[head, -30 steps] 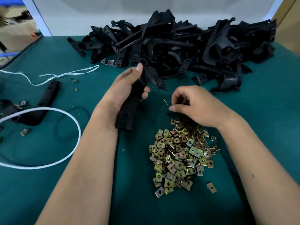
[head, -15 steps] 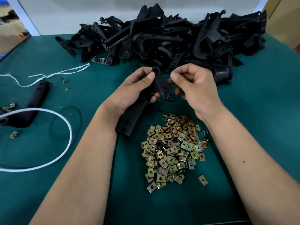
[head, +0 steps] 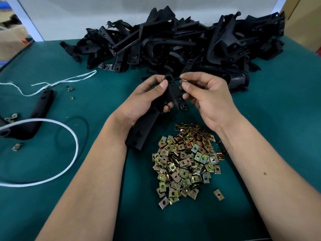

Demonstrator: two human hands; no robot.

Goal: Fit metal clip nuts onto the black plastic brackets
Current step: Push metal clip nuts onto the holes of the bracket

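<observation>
A green table (head: 260, 119) is being used for the work. A black bracket (head: 171, 91) is being gripped by the left hand (head: 144, 103) above it. One clip nut (head: 183, 80) is being pinched by the right hand (head: 206, 96), just beside the bracket's far end. It is not yet on. Far back, a big bracket pile (head: 173, 42) is waiting, and many nuts (head: 187, 160) are lying near.

Two bare forearms are seen, entering from the lower edge of the view. No sleeve, glove, watch or ring is worn on either. The left hand (head: 145, 101) and the right hand (head: 208, 98) are uncovered, and the fingers (head: 162, 85) are shown with short, plainly trimmed nails. A small dark mole is seen on the right forearm, about halfway along it, and a fainter speck nearer the wrist. Nothing else of the person is shown.
</observation>
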